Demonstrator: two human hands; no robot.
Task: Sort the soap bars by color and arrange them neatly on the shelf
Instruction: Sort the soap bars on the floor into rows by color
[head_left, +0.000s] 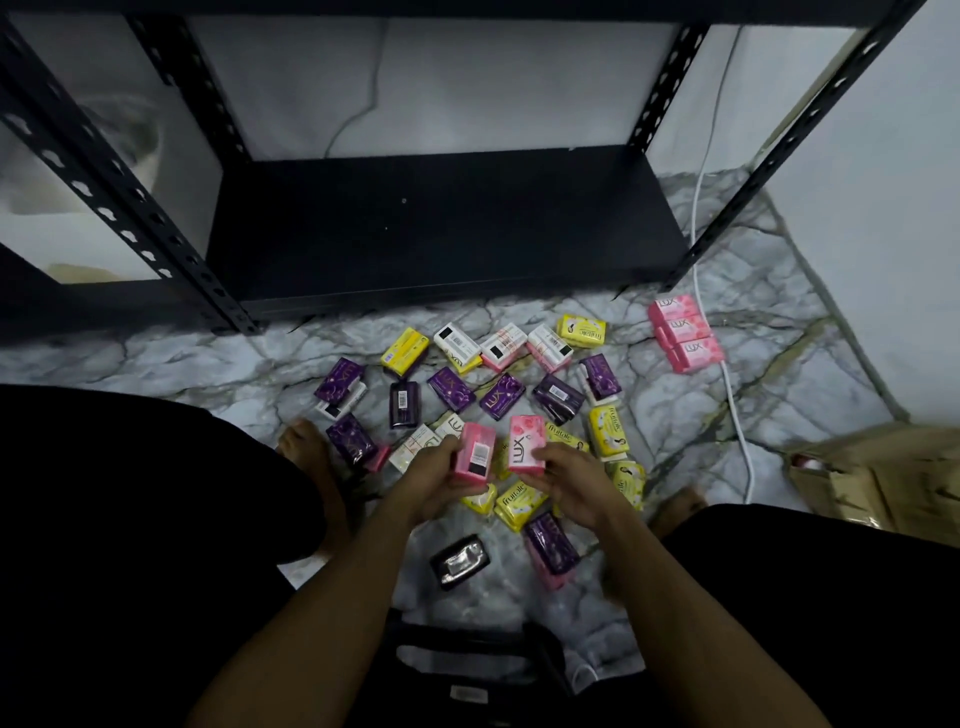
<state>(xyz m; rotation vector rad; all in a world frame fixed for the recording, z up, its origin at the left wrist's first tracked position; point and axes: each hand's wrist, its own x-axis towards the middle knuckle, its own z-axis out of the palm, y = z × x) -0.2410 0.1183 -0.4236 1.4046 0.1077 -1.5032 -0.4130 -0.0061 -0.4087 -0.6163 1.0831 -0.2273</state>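
Mid-frame, the left hand (441, 470) grips a pink bar (475, 453) barcode-side up and the right hand (569, 480) grips a pink Lux bar (526, 443) label-up, side by side above the loose bars (452, 387), purple, yellow, white and pink, on the floor (156, 358); below them the shelf (441, 228); three pink bars (684, 338) stacked at right; fingertips hidden behind the packs
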